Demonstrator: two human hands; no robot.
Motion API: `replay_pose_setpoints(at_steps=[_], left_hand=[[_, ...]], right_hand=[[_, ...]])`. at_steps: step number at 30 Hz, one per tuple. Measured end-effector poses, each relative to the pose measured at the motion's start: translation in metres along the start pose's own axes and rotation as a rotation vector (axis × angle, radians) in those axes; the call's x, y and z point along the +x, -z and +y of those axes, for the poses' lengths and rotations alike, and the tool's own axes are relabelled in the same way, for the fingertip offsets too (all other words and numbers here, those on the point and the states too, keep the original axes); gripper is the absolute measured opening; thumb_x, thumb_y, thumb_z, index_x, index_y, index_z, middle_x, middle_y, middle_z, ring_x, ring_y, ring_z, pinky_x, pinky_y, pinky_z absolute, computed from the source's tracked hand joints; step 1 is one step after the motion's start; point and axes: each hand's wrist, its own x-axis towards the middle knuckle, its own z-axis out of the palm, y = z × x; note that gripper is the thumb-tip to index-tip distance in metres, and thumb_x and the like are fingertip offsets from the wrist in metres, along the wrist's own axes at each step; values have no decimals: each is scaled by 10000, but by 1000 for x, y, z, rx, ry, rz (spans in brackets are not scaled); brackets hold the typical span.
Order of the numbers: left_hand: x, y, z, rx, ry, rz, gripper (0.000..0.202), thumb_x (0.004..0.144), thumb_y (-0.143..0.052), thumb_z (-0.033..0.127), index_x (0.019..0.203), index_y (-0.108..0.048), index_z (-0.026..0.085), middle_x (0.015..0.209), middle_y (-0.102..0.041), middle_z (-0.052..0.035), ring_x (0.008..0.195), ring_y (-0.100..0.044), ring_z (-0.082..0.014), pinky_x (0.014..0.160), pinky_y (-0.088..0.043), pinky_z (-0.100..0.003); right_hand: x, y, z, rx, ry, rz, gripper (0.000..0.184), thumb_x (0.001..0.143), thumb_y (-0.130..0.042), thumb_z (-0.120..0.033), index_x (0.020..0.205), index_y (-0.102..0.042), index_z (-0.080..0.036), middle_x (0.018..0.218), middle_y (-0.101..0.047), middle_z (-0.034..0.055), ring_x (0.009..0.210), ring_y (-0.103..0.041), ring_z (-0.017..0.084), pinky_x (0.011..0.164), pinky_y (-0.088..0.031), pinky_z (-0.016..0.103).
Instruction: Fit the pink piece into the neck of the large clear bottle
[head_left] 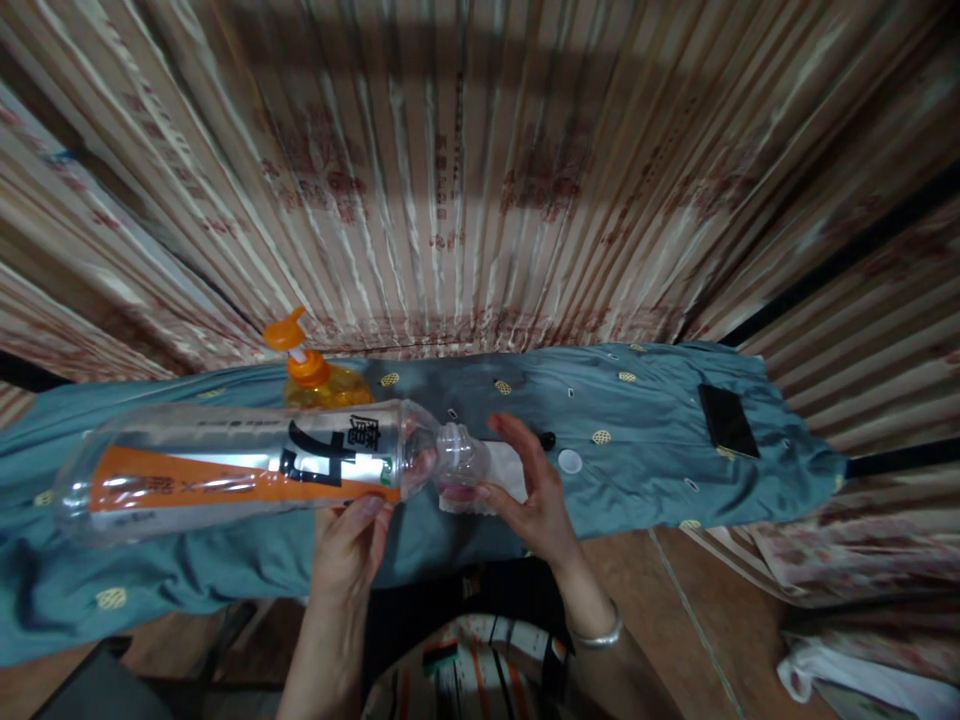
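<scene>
A large clear plastic bottle (225, 470) with an orange, white and black label lies sideways in the air, its open neck pointing right. My left hand (349, 545) grips it from below near the shoulder. My right hand (529, 490) holds a small clear container (461, 462) up against the bottle's mouth, fingers curled round it. A white cloth or paper (510, 470) shows behind the small container. A white cap (570, 461) and a small black cap (547, 439) lie on the teal cloth (637, 440) just right of my right hand.
An orange-capped bottle of yellow liquid (319, 380) stands behind the big bottle. A black phone (727, 420) lies on the teal cloth at the right. Striped curtains (480, 170) hang behind. Brown floor shows below right.
</scene>
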Motion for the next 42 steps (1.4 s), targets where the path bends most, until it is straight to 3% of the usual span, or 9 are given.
replay_pose_setpoints(at_steps=[4,9,14,18,22,30,35,38,42], left_hand=[[-2,-5,4,23,39,19,855,260,-974,347,1075,-717,344,922,-767,-15,775,-729,-277,583,-608,-371],[-3,-7,5,16,47,23,791,231,-984,381,979,-727,339,893,-762,-6,710,-724,-249,561,-602,-343],[-3,-7,2,12,33,34,920,208,-997,411,1083,-717,356,894,-766,-14,789,-733,-271,542,-590,-309],[-2,-8,1,-5,33,23,898,210,-1001,404,1062,-719,362,866,-762,0,642,-699,-219,550,-600,-338],[-2,-7,1,-13,23,2,849,241,-1002,394,1041,-721,365,770,-734,40,520,-633,-144,513,-561,-274],[-2,0,-1,-36,30,-37,612,295,-994,341,846,-729,315,582,-661,71,469,-619,-142,482,-541,-249],[-4,-4,-1,-33,31,-21,762,259,-1005,367,973,-737,343,588,-670,69,454,-612,-134,476,-541,-236],[-4,-5,0,-20,40,-11,842,259,-1004,386,1054,-727,360,633,-686,64,468,-616,-134,506,-557,-250],[-5,-6,2,-18,47,-12,839,259,-1003,392,1050,-724,374,761,-739,41,522,-643,-151,559,-586,-295]], right_hand=[[-16,-1,16,-116,-54,27,803,818,-810,-483,1500,-425,-307,1488,-557,117,1390,-518,319,1161,-416,567],[-30,-12,31,-163,-117,-52,986,735,-869,-424,1549,-330,-288,1547,-487,141,1427,-475,339,1160,-418,573],[-38,-21,45,-166,-145,-8,1039,695,-888,-344,1558,-315,-263,1567,-459,151,1454,-444,339,1183,-395,546],[-41,-25,55,-143,-149,28,1042,673,-894,-327,1550,-334,-281,1562,-473,130,1446,-457,336,1176,-402,560],[-43,-28,62,-146,-196,26,1026,689,-873,-310,1555,-324,-297,1555,-486,114,1438,-469,333,1169,-412,569],[-43,-37,75,-160,-260,36,1090,660,-890,-328,1572,-293,-349,1493,-551,83,1377,-532,363,1141,-440,620],[-36,-43,82,-155,-283,11,1117,638,-909,-395,1566,-299,-272,1415,-613,115,1296,-602,364,1076,-513,589],[-29,-44,80,-157,-283,-18,1040,658,-893,-376,1531,-348,-224,1346,-667,122,1233,-653,332,1048,-544,526],[-22,-41,73,-108,-261,-102,681,793,-779,-362,1403,-502,-242,1268,-718,82,1168,-695,284,991,-581,458]])
